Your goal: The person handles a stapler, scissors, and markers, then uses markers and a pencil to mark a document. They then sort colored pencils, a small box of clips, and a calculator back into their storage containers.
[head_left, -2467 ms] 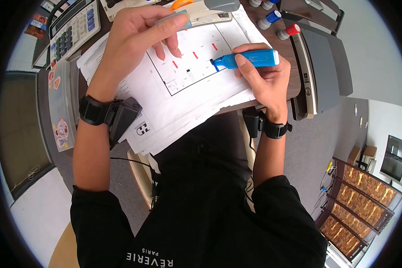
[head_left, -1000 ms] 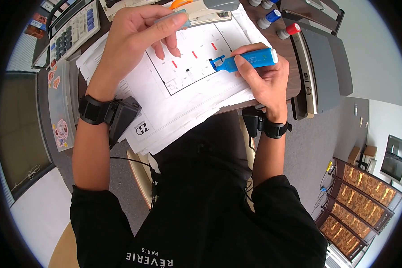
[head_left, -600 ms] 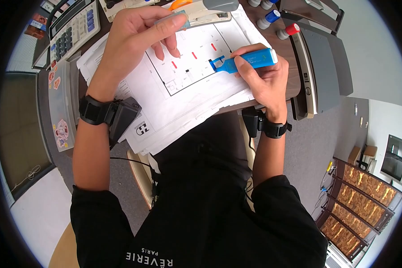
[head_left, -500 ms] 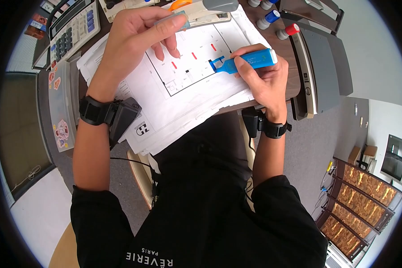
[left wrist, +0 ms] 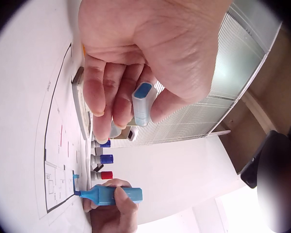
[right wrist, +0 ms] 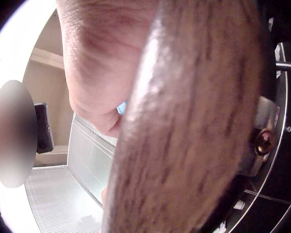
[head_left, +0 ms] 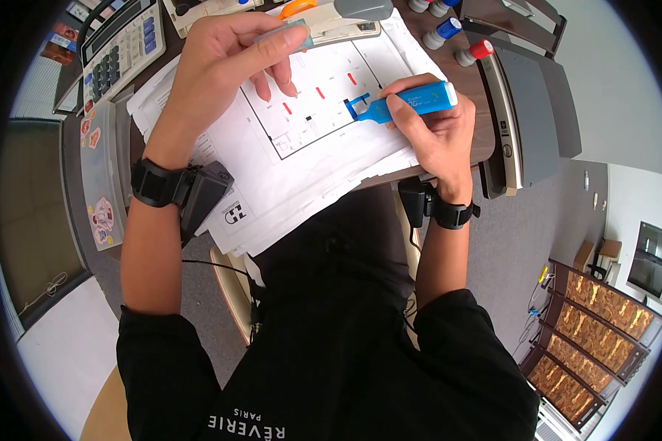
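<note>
My right hand (head_left: 441, 136) grips a blue highlighter (head_left: 421, 98), its tip down at the printed floor plan (head_left: 301, 176). Blue strokes (head_left: 351, 110) run beside a small black square near the tip, and several short red strokes mark the plan's middle. Between thumb and fingers, my left hand (head_left: 224, 66) pinches the highlighter's translucent cap (left wrist: 143, 107), held above the sheet with its blue-lined end showing in the left wrist view. The other left fingers hang loosely bent. In the right wrist view the wooden table edge (right wrist: 184, 121) hides most of the right hand (right wrist: 104, 63).
A grey and beige stapler (head_left: 360, 29) lies past the left fingertips. Markers with blue (head_left: 449, 28) and red (head_left: 482, 48) caps stand at the back right, beside a grey-black machine (head_left: 526, 110). A calculator (head_left: 121, 55) sits at the left, near a stickered plastic box (head_left: 99, 176).
The highlighter tip has shifted slightly toward the body, and more blue strokes now show beside the black square. The left hand and its cap have stayed in place.
</note>
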The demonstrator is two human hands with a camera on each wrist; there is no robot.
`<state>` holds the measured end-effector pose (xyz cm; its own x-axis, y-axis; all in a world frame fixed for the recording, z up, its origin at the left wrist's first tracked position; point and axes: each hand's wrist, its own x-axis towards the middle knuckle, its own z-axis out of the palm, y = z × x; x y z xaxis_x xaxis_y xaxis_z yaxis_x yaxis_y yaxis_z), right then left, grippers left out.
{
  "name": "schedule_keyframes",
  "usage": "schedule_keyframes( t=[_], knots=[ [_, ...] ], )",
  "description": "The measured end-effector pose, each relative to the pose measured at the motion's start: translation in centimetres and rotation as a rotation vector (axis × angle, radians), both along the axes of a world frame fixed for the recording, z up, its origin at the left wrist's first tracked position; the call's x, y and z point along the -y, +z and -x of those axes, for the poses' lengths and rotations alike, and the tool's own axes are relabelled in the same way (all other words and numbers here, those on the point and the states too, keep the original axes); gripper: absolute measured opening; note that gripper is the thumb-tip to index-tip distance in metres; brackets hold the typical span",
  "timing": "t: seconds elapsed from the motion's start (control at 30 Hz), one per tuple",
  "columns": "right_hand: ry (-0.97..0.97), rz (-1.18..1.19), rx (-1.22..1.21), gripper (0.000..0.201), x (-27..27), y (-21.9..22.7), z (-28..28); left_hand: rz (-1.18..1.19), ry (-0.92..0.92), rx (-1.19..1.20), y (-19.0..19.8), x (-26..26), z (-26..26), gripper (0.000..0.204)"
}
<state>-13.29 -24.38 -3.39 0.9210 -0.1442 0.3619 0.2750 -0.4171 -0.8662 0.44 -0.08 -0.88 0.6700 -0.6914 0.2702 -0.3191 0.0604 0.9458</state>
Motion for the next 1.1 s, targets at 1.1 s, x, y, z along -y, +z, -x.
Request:
schedule_keyframes(
  t=[1.1],
  knots=[
    [-0.223, -0.432, 0.137, 0.019, -0.9, 0.8, 0.2, 0.025, 0.022, -0.176, 1.3, 0.2, 0.6, 0.028]
  ],
)
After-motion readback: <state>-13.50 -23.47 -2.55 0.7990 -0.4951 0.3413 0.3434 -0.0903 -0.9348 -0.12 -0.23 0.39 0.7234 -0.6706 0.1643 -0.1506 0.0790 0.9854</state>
